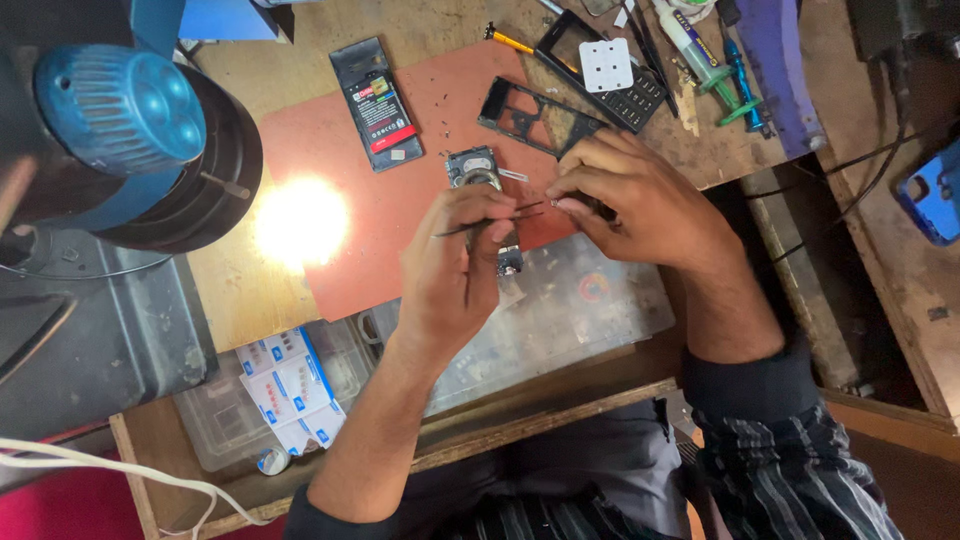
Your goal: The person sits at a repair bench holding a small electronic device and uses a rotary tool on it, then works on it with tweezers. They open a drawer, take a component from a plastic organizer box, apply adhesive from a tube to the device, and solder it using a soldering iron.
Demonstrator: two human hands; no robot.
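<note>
Left hand [455, 265] holds tweezers [490, 220] toward right hand [625, 195].

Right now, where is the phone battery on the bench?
In the head view, the black phone battery lies at the upper left edge of the red mat, left of the black phone frame and beyond the left hand.

Single head view, looking steeply down, close over workbench [700, 160]; wearer's lap at bottom edge.

I see hard white glare [301, 220] burning out the red mat [400, 200] under the blue lamp [120, 110] at left, corners dimmer, hands slightly motion-blurred.
</note>
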